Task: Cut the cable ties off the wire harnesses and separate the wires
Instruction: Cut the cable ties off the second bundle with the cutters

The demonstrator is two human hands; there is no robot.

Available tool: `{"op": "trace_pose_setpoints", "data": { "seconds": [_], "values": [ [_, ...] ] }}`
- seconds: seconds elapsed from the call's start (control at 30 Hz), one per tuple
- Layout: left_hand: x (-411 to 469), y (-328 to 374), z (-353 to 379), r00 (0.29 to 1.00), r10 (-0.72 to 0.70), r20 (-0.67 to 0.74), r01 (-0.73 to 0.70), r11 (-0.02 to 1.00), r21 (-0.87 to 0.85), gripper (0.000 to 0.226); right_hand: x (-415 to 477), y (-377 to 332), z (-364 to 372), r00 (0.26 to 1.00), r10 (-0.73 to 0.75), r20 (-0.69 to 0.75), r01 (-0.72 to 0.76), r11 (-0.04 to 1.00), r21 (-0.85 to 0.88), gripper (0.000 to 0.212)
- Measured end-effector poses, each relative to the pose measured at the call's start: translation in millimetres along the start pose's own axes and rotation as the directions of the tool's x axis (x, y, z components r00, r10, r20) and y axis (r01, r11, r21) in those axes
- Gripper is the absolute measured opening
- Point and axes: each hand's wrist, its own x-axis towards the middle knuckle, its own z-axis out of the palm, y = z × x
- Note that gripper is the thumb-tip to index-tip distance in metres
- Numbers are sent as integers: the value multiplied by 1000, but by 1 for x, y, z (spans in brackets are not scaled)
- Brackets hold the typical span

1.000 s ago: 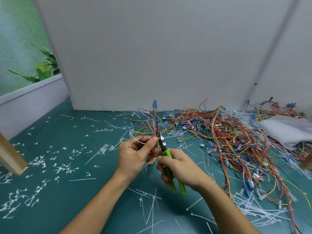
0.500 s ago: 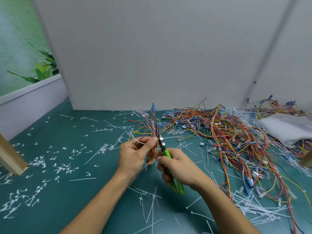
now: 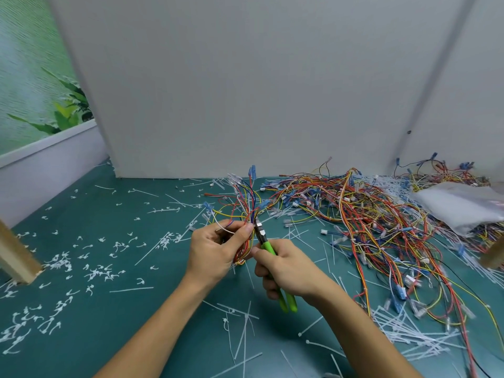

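Note:
My left hand point(image 3: 215, 248) grips a small wire harness point(image 3: 245, 205) of red, yellow and blue wires, whose ends with blue and clear connectors fan upward above my fingers. In my right hand point(image 3: 286, 268) I hold green-handled cutters point(image 3: 268, 248), fingers wrapped round the handles. The metal jaws touch the bundle right beside my left thumb. Any cable tie at that spot is hidden by the jaws and thumb.
A big tangle of wire harnesses point(image 3: 368, 214) covers the green table point(image 3: 136, 309) to the right, with a clear plastic bag point(image 3: 461, 205) behind it. Cut cable ties point(image 3: 95, 271) litter the left and front. A wooden post point(image 3: 16, 257) stands at the left; white panels wall the back.
Both hands stay almost in place. The cutter handles have closed together a little, and the jaws stay at the bundle by my left thumb.

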Motion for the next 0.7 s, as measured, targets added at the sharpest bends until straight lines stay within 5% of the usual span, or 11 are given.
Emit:
{"op": "trace_pose_setpoints", "data": {
  "seconds": [0.47,0.7],
  "values": [
    [-2,-1,3,1000,13,-28,-12,1000,19,6,-5,-6,-4,995,11,100,-16,999,49,16],
    [-1,-1,2,1000,28,-13,-28,999,21,12,-4,-4,0,999,13,31,-15,999,45,29]
  ]
}}
